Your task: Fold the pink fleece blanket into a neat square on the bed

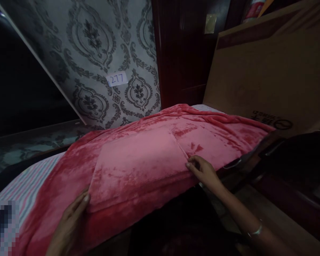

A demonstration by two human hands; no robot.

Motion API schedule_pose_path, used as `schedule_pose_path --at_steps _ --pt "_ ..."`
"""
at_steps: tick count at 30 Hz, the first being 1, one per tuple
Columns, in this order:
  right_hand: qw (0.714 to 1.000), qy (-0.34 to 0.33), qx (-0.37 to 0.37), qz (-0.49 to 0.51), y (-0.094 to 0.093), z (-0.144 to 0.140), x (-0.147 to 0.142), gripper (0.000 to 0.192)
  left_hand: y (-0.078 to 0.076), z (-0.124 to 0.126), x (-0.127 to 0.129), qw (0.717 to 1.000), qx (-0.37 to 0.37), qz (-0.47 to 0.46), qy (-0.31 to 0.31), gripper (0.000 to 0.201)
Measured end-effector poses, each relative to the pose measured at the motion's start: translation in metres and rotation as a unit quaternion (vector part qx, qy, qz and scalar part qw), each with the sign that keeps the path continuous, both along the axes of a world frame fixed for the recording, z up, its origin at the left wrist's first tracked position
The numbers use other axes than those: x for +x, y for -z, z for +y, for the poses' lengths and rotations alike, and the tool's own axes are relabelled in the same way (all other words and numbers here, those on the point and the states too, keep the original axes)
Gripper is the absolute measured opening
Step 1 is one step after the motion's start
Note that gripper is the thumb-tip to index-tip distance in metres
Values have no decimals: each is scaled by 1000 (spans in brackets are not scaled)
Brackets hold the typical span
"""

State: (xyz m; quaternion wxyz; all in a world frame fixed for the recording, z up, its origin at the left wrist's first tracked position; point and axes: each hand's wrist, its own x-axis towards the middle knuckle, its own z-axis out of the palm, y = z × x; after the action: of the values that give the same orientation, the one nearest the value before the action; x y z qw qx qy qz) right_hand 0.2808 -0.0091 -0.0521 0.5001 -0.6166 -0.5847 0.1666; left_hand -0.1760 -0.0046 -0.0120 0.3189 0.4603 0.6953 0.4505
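1. A red plush blanket (154, 149) lay spread across the bed (29, 185), filling the middle of the view and hanging over the near edge.
2. A folded panel (138, 163) of the same blanket lay flat on top, a paler pink rectangle running from about 7 o'clock to 2 o'clock across the centre.
3. The left hand (69, 220) rested at 7 o'clock, fingers apart and laid flat against the lower left corner of the folded panel, thumb tip touching its edge. It gripped nothing.
4. The right hand (202, 170) sat just right of centre at about 4 o'clock, at the panel's lower right corner. Its fingers were curled together on the cloth, pressing or pinching the edge; which of the two could not be told.
5. The folded panel therefore lay between the two hands, stretching up and away from both toward 12 o'clock.
6. A bangle (254, 231) circled the right wrist at 4 o'clock.
7. Striped bedding (32, 181) showed beside the blanket at 8 o'clock.
8. A damask-patterned wall (96, 53) rose at 11 o'clock, bearing a paper label (116, 78) marked 277.
9. A large cardboard sheet (269, 71) leaned at 2 o'clock, beside a dark wooden door (181, 53) at 12 o'clock.
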Motion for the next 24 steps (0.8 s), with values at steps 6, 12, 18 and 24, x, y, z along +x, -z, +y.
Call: schedule_pose_path --at_steps 6,12,18,24 --pt "1000 4 22 1 0 6 -5 32 -7 -1 -5 997 -52 -32 40 58" --pt "999 -14 8 42 3 12 -3 32 -17 0 8 992 -21 61 107 57" --pt "993 19 17 119 6 11 5 40 -9 -1 3 997 27 48 54 69" --pt "985 -10 20 171 1 5 -2 41 0 -1 -6 998 6 40 47 68"
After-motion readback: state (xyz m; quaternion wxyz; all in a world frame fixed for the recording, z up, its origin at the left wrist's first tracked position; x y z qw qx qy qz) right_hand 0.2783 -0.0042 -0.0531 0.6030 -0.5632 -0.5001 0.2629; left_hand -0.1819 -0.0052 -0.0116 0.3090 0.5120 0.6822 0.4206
